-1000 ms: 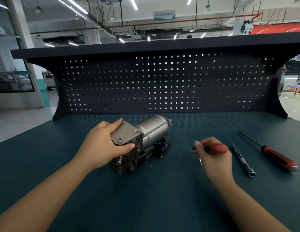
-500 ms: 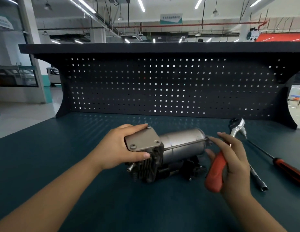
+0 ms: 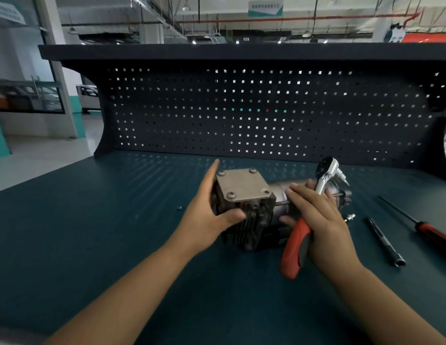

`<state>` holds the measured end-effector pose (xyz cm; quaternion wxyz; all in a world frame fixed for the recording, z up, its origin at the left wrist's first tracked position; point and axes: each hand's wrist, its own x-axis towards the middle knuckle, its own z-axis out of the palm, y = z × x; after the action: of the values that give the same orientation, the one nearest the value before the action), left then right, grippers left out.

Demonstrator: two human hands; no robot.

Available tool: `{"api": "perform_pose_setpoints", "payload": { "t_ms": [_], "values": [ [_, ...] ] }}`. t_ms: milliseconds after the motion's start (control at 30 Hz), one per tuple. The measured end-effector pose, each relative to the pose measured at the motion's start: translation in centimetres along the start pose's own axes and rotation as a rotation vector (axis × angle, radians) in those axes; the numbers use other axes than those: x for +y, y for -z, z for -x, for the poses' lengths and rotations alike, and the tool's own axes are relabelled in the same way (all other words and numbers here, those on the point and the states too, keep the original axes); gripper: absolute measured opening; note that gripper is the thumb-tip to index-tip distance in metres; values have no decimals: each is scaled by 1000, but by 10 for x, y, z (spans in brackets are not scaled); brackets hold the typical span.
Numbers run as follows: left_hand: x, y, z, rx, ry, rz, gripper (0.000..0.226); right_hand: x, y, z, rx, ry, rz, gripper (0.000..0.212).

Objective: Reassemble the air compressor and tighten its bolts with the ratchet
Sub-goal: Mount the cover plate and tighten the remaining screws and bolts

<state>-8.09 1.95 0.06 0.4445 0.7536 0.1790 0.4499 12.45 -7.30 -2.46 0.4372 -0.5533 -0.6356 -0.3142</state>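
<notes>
— What are the left fingers (image 3: 210, 179) doing?
— They lie straight along the far-left side of the air compressor (image 3: 251, 220), with the thumb pressed on its near finned face. The left hand (image 3: 207, 217) clamps the head end between them.

— And the right hand (image 3: 326, 220)?
— Its fingers (image 3: 304, 195) are spread slightly apart over the silver motor cylinder. The ratchet (image 3: 295, 247) has its chrome shank rising between them and its orange handle held by the thumb and palm.

— Where is the compressor?
— It lies on its side mid-way across the teal workbench (image 3: 92, 232), cylinder pointing right. Its square cover plate (image 3: 241, 184) faces up, with bolt heads (image 3: 231, 194) at the corners.

— Anything else nearby?
— A small screw (image 3: 179, 208) lies left of the left hand. An extension bar (image 3: 385, 241) and a red-handled screwdriver (image 3: 433, 234) lie to the right, apart from the compressor. The pegboard (image 3: 241, 115) stands at the far edge.
</notes>
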Motion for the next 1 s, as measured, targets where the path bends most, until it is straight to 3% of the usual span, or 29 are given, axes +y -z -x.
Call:
{"api": "perform_pose_setpoints", "payload": {
  "t_ms": [100, 167, 233, 333, 433, 600, 700, 867, 933, 1000],
  "values": [
    [-20, 20, 6, 226, 148, 99, 57, 0, -1, 1, 4, 9, -13, 43],
    [-44, 44, 3, 434, 295, -249, 18, 0, -2, 1, 11, 10, -14, 44],
    [-71, 64, -5, 373, 466, -666, 23, 0, -3, 1, 18, -5, -26, 43],
    [-95, 69, -21, 191, 536, -996, 39, 0, -5, 1, 32, -16, -53, 44],
    [-110, 61, -41, 151, 461, -1172, 44, 2, -6, 2, 47, -12, -65, 43],
    [-120, 62, -59, 142, 424, -1326, 19, 5, -6, 3, 35, -23, -92, 42],
    [-113, 53, -55, 185, 328, -1137, 18, 6, -5, 3, 35, -19, -108, 42],
    [-45, 25, -45, 508, 22, -464, 10, 5, -6, 4, 49, -19, -112, 41],
    [-4, 13, -37, 545, -101, -120, 11, 5, -7, 3, 48, -17, -111, 40],
    [34, 4, -24, 511, -233, 23, 14, 5, -7, 3, 50, -25, -110, 40]
  ]
}}
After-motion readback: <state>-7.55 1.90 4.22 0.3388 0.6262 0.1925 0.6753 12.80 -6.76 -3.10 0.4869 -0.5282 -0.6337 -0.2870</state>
